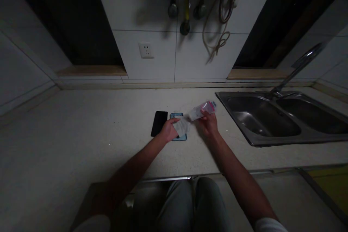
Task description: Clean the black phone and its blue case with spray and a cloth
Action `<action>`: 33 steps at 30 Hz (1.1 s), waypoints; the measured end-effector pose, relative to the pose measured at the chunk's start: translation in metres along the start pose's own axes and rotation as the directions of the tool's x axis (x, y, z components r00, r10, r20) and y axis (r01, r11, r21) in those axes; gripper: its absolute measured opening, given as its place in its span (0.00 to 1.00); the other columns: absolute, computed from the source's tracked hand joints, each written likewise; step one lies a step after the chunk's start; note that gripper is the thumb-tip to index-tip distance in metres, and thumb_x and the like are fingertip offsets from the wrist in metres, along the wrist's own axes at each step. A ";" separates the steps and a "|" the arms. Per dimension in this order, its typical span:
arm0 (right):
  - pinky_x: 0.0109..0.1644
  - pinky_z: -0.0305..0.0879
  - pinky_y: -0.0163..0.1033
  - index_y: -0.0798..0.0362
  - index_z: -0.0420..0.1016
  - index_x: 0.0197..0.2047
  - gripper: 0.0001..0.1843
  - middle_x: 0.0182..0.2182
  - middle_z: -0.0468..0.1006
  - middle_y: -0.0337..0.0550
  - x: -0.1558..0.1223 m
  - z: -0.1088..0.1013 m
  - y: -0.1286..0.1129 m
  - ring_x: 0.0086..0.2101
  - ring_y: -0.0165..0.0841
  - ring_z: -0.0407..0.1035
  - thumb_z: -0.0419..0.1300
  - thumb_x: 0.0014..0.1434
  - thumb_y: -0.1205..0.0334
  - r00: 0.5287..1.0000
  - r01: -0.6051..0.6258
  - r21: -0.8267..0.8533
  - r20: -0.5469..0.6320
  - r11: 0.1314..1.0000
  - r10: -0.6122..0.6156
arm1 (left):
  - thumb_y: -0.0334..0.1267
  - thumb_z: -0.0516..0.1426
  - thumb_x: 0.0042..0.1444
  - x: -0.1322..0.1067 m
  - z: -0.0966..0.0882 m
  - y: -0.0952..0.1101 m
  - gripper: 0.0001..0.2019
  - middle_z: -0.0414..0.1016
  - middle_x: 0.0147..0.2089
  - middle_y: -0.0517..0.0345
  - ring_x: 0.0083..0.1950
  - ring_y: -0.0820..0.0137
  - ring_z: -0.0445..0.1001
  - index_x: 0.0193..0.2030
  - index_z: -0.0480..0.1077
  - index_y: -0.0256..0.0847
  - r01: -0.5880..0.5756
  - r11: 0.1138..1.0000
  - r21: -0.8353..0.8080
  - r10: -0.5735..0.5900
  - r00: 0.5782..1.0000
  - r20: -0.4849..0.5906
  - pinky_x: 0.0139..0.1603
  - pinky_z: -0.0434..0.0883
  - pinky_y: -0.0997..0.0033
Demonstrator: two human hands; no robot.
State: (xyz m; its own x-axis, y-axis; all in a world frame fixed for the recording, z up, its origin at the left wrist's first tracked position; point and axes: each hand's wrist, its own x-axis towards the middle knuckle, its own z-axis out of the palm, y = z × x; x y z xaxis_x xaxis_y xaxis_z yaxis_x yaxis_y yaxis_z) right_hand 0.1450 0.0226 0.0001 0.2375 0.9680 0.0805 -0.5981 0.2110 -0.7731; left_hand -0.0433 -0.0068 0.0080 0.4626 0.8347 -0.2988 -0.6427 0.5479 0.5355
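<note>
My left hand (169,130) is closed on a pale, thin sheet that looks like a tissue (181,127). The sheet hangs over a light-blue phone case (182,138) lying on the counter and hides its middle. Beside the case, on the left, lies a black smartphone (159,123), dark face up, its lower right corner close to my left hand. My right hand (210,123) grips a clear and pink plastic packet (202,111), held tilted above the counter. Whether the sheet still touches the packet, I cannot tell.
The light counter (130,116) runs along a tiled wall with a socket (146,50), hoses and valves (173,10). To the right is a double steel sink (251,138) with a curved faucet (296,67). The counter's front edge (168,179) is just above my knees.
</note>
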 end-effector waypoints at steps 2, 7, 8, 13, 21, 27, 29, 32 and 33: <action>0.44 0.76 0.42 0.48 0.77 0.46 0.30 0.36 0.84 0.37 -0.006 0.004 -0.002 0.36 0.35 0.78 0.77 0.37 0.63 0.999 0.045 -0.128 0.010 0.991 -0.044 | 0.30 0.56 0.50 -0.001 0.001 -0.001 0.18 0.81 0.44 0.41 0.52 0.56 0.79 0.48 0.75 0.31 -0.001 1.000 -0.019 0.001 1.000 -0.006 0.58 0.71 0.53; 0.44 0.75 0.44 0.53 0.79 0.39 0.26 0.34 0.85 0.43 -0.015 0.010 0.002 0.35 0.37 0.78 0.78 0.35 0.63 0.997 0.080 -0.270 0.028 0.959 -0.075 | 0.30 0.55 0.51 0.001 0.003 -0.005 0.15 0.81 0.43 0.42 0.53 0.57 0.78 0.45 0.75 0.31 -0.001 0.998 -0.055 0.001 1.000 -0.005 0.59 0.71 0.54; 0.43 0.75 0.44 0.53 0.79 0.38 0.25 0.33 0.85 0.43 -0.016 0.011 0.002 0.34 0.37 0.78 0.78 0.35 0.62 0.997 0.079 -0.286 0.030 0.955 -0.074 | 0.30 0.55 0.51 0.001 0.003 -0.006 0.15 0.81 0.43 0.42 0.53 0.57 0.78 0.45 0.75 0.32 0.001 0.999 -0.054 -0.001 1.000 -0.004 0.59 0.71 0.55; 0.40 0.76 0.43 0.53 0.78 0.35 0.22 0.31 0.84 0.42 -0.021 0.011 0.005 0.32 0.37 0.78 0.77 0.35 0.61 0.993 0.117 -0.349 0.042 0.930 -0.109 | 0.30 0.55 0.52 0.003 0.001 -0.011 0.14 0.81 0.43 0.44 0.51 0.58 0.79 0.46 0.74 0.33 0.011 0.999 -0.043 -0.010 0.999 0.036 0.58 0.71 0.53; 0.42 0.76 0.48 0.53 0.79 0.36 0.19 0.31 0.83 0.44 -0.026 0.012 0.005 0.32 0.39 0.77 0.75 0.38 0.60 0.992 0.123 -0.414 0.023 0.902 -0.125 | 0.30 0.57 0.50 0.004 -0.002 -0.015 0.14 0.81 0.41 0.45 0.49 0.57 0.80 0.45 0.74 0.33 0.033 0.999 -0.035 -0.030 0.996 0.081 0.58 0.71 0.53; 0.47 0.76 0.49 0.53 0.81 0.37 0.21 0.35 0.85 0.46 -0.027 0.017 0.003 0.36 0.40 0.79 0.78 0.37 0.61 0.993 0.120 -0.330 0.042 0.936 -0.113 | 0.30 0.55 0.52 0.002 0.001 -0.011 0.14 0.82 0.42 0.46 0.51 0.58 0.79 0.45 0.74 0.33 0.014 0.998 -0.054 -0.010 0.997 0.080 0.58 0.70 0.53; 0.47 0.76 0.48 0.53 0.81 0.37 0.21 0.34 0.85 0.45 -0.027 0.017 0.003 0.36 0.40 0.79 0.77 0.37 0.62 0.992 0.128 -0.322 0.045 0.938 -0.119 | 0.31 0.56 0.51 0.002 0.001 -0.010 0.14 0.82 0.42 0.45 0.51 0.58 0.79 0.45 0.74 0.34 0.014 0.999 -0.051 -0.010 0.996 0.091 0.59 0.70 0.53; 0.43 0.77 0.47 0.54 0.80 0.36 0.19 0.33 0.85 0.45 -0.026 0.015 0.004 0.34 0.40 0.79 0.75 0.38 0.62 0.994 0.111 -0.342 0.037 0.933 -0.105 | 0.31 0.57 0.49 0.002 0.001 -0.012 0.16 0.81 0.43 0.43 0.53 0.56 0.78 0.46 0.74 0.33 0.024 0.999 -0.046 -0.019 0.994 0.110 0.59 0.70 0.53; 0.42 0.77 0.47 0.54 0.80 0.36 0.18 0.32 0.85 0.45 -0.026 0.014 0.004 0.33 0.40 0.79 0.74 0.39 0.61 0.994 0.107 -0.356 0.028 0.928 -0.103 | 0.31 0.57 0.49 0.002 0.001 -0.013 0.17 0.81 0.44 0.43 0.53 0.56 0.78 0.47 0.74 0.32 0.033 0.998 -0.044 -0.027 0.993 0.117 0.59 0.70 0.52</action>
State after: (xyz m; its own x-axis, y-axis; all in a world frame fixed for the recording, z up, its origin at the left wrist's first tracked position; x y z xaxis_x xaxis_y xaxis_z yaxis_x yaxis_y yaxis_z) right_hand 0.1258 -0.0001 0.0041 0.2763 0.9445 0.1777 -0.2570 0.2508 -0.9333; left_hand -0.0338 -0.0118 0.0011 0.5483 0.8071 -0.2190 -0.6535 0.5769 0.4900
